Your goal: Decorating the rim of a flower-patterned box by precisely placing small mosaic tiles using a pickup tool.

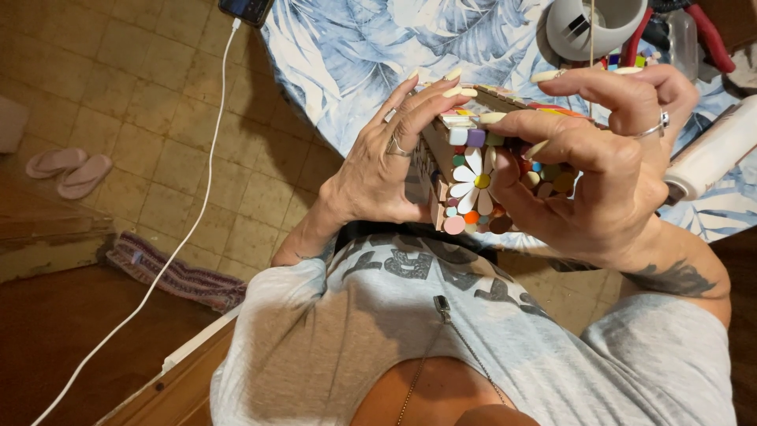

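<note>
Both hands are clamped around a small mosaic-covered box [471, 177] held close above the lap: the left hand [386, 162] grips its left side, the right hand [599, 158] wraps its right, fingers over the white daisy tiles. Beyond lies a blue leaf-print tablecloth [355, 55], with a grey cup [595, 28] far right and a white cable [189, 221] trailing left.
</note>
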